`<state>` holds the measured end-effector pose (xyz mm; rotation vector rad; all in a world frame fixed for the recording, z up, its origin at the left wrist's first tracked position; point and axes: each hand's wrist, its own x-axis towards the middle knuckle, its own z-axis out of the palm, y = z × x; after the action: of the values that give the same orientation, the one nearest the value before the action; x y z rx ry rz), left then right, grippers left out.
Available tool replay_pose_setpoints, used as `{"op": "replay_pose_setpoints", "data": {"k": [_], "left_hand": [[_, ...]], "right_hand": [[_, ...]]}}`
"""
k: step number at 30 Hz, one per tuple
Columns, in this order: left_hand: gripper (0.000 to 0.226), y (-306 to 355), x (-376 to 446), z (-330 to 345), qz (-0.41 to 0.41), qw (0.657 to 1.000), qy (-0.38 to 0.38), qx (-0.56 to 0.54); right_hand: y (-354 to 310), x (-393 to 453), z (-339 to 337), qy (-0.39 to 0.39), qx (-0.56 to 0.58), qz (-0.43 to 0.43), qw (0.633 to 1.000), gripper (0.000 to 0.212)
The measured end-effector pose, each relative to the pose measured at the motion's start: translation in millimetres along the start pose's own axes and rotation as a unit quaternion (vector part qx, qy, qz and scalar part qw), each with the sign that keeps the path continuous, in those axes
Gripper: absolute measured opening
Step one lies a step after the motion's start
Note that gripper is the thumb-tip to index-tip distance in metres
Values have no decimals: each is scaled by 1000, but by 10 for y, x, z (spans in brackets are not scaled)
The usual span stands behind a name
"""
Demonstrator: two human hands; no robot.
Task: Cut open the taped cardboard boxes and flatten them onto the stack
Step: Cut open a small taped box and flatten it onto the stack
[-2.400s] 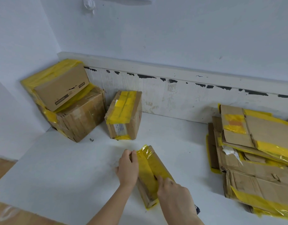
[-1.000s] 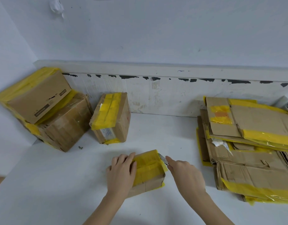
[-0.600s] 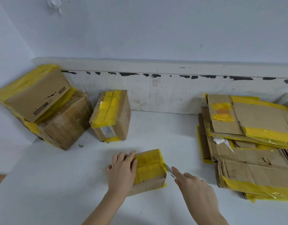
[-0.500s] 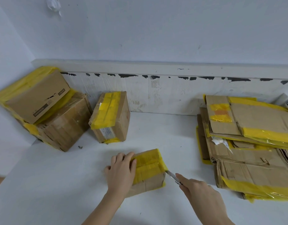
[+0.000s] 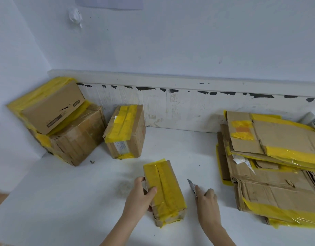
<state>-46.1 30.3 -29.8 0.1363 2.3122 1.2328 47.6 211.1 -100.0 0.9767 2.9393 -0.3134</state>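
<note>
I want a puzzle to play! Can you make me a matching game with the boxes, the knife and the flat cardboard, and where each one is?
Things:
1. small taped box
2. knife
3. flattened stack
4. biggest box

Places:
A. right side of the table
B. left corner, under another box
C. gripped by the left hand
D. held in the right hand

Pairs: 1-C, 2-D, 3-A, 4-B
</note>
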Motion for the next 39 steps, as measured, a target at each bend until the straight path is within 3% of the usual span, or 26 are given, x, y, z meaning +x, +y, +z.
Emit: {"op": "replay_pose_setpoints", "data": {"k": [4, 8, 10, 13, 16, 19, 22, 25, 29, 30, 32, 34, 35, 37, 39], "left_hand": [[39, 2, -11, 3, -2, 1000, -2, 3], [40, 3, -7, 13, 0, 1000, 5, 5], [41, -2, -5, 13, 2, 1000, 8, 6], [41, -3, -14, 12, 3, 1000, 12, 10], [39, 22, -33, 13, 4, 1000, 14, 6], [34, 25, -38, -2, 6, 1000, 12, 4], [33, 13, -53, -1, 15, 1000, 7, -2], [26, 23, -72, 40, 23, 1000, 6, 8], [21, 36, -69, 53, 24, 999, 13, 26], [23, 39, -71, 48, 22, 999, 11, 24], [27, 38, -76, 36, 19, 999, 8, 27], [32, 10, -82, 20, 19, 999, 7, 30], [35, -4, -78, 9, 18, 1000, 7, 21], [44, -8, -99, 8, 18, 1000, 13, 5], [56, 24, -129, 49, 42, 993, 57, 91]], "right_hand": [[-23, 21, 71, 30, -22, -8, 999, 71], [-75, -47, -177, -60, -84, -13, 995, 63], [-149, 16, -280, -27, -80, -14, 996, 53], [-316, 56, -562, 48, 37, -39, 997, 48], [-601, 29, -790, -69, 138, -103, 983, 67], [-855, -67, -874, -72, 31, -163, 984, 87], [-907, -25, -855, -78, -43, -144, 986, 84], [-1052, -31, -876, -6, -80, -117, 990, 85], [-1232, -56, -811, -43, -89, -101, 990, 70], [-1217, -40, -923, -95, -89, -84, 988, 70], [-1016, -5, -1034, -109, -82, -97, 986, 61], [-783, 141, -1087, -115, 46, -136, 983, 44], [-606, 220, -1069, -170, 145, -129, 966, 43], [-356, 285, -1023, -226, 305, -64, 923, 52], [-258, 244, -925, -226, 362, -10, 904, 64]]}}
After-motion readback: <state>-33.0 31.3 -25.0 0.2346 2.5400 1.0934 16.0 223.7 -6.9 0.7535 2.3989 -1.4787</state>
